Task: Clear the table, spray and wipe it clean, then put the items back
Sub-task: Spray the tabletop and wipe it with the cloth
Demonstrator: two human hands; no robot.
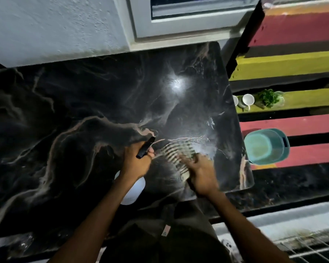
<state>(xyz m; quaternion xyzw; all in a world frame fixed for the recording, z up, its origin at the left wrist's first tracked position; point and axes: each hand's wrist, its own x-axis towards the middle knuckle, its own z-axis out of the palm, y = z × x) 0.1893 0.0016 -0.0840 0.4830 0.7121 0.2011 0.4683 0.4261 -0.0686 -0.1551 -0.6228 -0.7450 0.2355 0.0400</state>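
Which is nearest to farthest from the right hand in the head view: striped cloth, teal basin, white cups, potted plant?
From the right hand:
1. striped cloth, under its fingers on the table
2. teal basin, to its right, off the table's edge
3. white cups, farther up on the yellow ledge
4. potted plant, just past the cups on the same ledge

On the table (84,103), a cloth (176,152) lies at four o'clock; cups (247,100), plant (269,97) and basin (264,147) sit off its three-o'clock edge.
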